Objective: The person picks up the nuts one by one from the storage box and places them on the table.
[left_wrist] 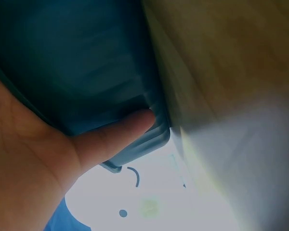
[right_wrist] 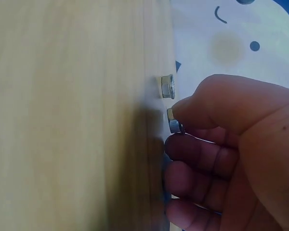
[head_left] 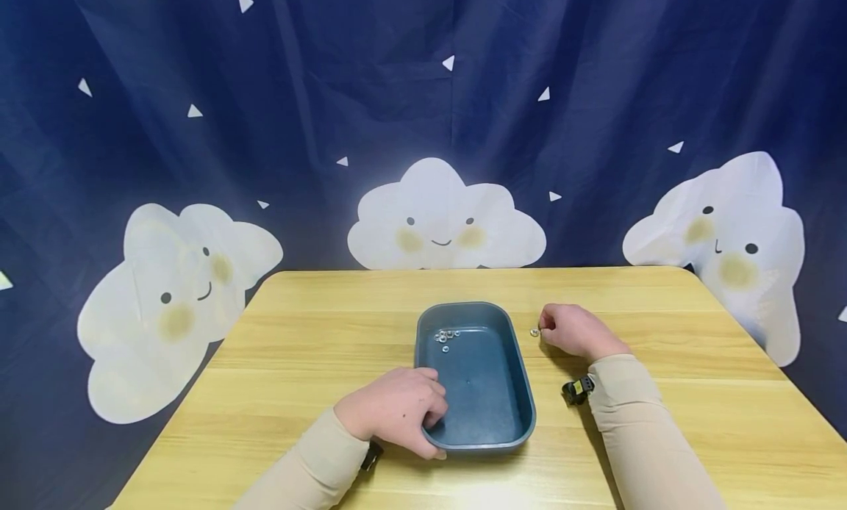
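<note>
My left hand (head_left: pixel 400 411) grips the near left rim of a dark blue-grey rectangular bin (head_left: pixel 476 381). In the left wrist view its thumb (left_wrist: pixel 120 134) lies along the bin's outer wall, while in the head view the fingers curl over inside. Several small metal nuts (head_left: pixel 443 337) lie at the far left of the bin's floor. Beyond the bin's right side, my right hand (head_left: pixel 579 330) pinches a silver flange nut (right_wrist: pixel 173 121) between thumb and fingertips, close over the table. Another nut (right_wrist: pixel 167 86) sits on the wood just beside those fingertips.
The light wooden table (head_left: pixel 317 326) reaches back to a dark blue curtain (head_left: pixel 397 69) printed with white clouds. Black wrist cameras are strapped on both forearms, the right one (head_left: pixel 578 391) hanging low near the tabletop.
</note>
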A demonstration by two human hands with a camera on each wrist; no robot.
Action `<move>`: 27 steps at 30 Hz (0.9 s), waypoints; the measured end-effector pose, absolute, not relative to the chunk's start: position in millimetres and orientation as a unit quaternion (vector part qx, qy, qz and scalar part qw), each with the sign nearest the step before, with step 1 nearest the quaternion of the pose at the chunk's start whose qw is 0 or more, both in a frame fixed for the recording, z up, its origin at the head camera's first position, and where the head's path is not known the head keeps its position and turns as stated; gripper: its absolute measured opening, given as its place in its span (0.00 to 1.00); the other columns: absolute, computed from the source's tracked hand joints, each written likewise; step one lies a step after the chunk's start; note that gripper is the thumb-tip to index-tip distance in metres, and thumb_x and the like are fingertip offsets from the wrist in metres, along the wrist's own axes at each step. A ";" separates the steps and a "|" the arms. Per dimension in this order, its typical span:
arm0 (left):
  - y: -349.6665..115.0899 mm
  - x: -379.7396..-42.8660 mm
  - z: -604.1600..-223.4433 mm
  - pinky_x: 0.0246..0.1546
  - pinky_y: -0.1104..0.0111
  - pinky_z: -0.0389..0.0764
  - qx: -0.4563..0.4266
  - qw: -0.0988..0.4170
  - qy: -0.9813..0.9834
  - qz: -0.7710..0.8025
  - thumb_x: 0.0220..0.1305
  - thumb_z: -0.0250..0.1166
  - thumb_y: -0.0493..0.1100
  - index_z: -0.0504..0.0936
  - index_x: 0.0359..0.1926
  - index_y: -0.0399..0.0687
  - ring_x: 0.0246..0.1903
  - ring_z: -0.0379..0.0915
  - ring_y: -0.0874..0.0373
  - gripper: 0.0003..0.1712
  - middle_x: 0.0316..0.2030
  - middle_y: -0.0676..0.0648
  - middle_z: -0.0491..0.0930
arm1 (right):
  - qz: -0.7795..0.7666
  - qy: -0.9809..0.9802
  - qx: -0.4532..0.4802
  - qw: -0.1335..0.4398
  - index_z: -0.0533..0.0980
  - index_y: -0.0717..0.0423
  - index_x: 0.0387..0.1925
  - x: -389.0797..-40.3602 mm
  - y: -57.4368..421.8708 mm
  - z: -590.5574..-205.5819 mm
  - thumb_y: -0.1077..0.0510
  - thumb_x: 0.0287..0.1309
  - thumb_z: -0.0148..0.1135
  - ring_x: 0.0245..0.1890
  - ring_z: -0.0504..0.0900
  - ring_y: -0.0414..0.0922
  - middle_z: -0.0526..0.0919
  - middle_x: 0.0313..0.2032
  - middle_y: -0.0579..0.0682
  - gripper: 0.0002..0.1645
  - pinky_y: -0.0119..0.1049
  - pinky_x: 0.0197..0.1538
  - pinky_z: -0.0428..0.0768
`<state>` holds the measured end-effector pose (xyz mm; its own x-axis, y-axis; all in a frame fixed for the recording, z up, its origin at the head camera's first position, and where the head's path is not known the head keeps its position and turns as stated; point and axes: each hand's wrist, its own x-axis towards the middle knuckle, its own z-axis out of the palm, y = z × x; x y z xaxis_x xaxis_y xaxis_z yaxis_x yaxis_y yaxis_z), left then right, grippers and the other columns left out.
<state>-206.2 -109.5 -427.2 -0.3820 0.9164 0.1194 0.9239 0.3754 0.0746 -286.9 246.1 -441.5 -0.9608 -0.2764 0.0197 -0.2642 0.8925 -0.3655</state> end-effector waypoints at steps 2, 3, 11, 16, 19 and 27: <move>-109.6 -206.1 -427.7 0.24 0.81 0.57 -0.555 0.028 -0.828 -0.066 0.41 0.75 0.68 0.65 0.12 0.63 0.27 0.55 0.68 0.30 0.18 0.69 0.59 | -0.183 0.973 -0.140 0.015 0.75 0.50 0.30 -287.8 246.5 -442.6 0.58 0.56 0.63 0.29 0.74 0.46 0.76 0.27 0.45 0.03 0.42 0.36 0.71; -109.6 -206.0 -428.0 0.24 0.81 0.57 -0.556 0.028 -0.828 -0.067 0.41 0.75 0.68 0.65 0.12 0.63 0.27 0.55 0.68 0.30 0.18 0.69 0.59 | -0.182 0.973 -0.139 0.015 0.75 0.50 0.30 -288.4 246.7 -443.2 0.58 0.56 0.63 0.29 0.74 0.46 0.76 0.27 0.45 0.03 0.42 0.36 0.71; -110.2 -206.2 -429.9 0.25 0.81 0.57 -0.559 0.030 -0.825 -0.077 0.42 0.75 0.68 0.65 0.13 0.62 0.27 0.56 0.68 0.30 0.18 0.68 0.60 | -0.184 0.973 -0.138 0.019 0.76 0.50 0.31 -288.6 246.8 -444.7 0.58 0.56 0.63 0.29 0.74 0.45 0.76 0.27 0.45 0.03 0.42 0.36 0.71; -109.8 -205.9 -429.3 0.25 0.81 0.57 -0.561 0.030 -0.824 -0.079 0.42 0.75 0.68 0.65 0.12 0.62 0.27 0.56 0.68 0.29 0.18 0.68 0.60 | -0.191 0.972 -0.136 0.018 0.77 0.50 0.32 -285.9 245.4 -441.0 0.58 0.56 0.63 0.29 0.74 0.45 0.77 0.28 0.45 0.03 0.43 0.37 0.72; -109.6 -205.8 -428.0 0.25 0.81 0.57 -0.561 0.029 -0.823 -0.077 0.42 0.75 0.68 0.65 0.12 0.62 0.27 0.55 0.68 0.29 0.18 0.68 0.60 | -0.199 0.970 -0.139 0.006 0.77 0.50 0.32 -284.1 244.2 -436.2 0.58 0.57 0.63 0.29 0.74 0.45 0.77 0.27 0.45 0.02 0.43 0.37 0.73; -110.0 -207.4 -427.3 0.25 0.81 0.57 -0.561 0.019 -0.823 -0.082 0.43 0.75 0.68 0.65 0.13 0.63 0.27 0.56 0.69 0.29 0.18 0.68 0.60 | -0.199 0.968 -0.154 -0.013 0.77 0.49 0.34 -282.4 239.2 -421.8 0.57 0.59 0.61 0.28 0.74 0.45 0.75 0.26 0.44 0.01 0.43 0.37 0.72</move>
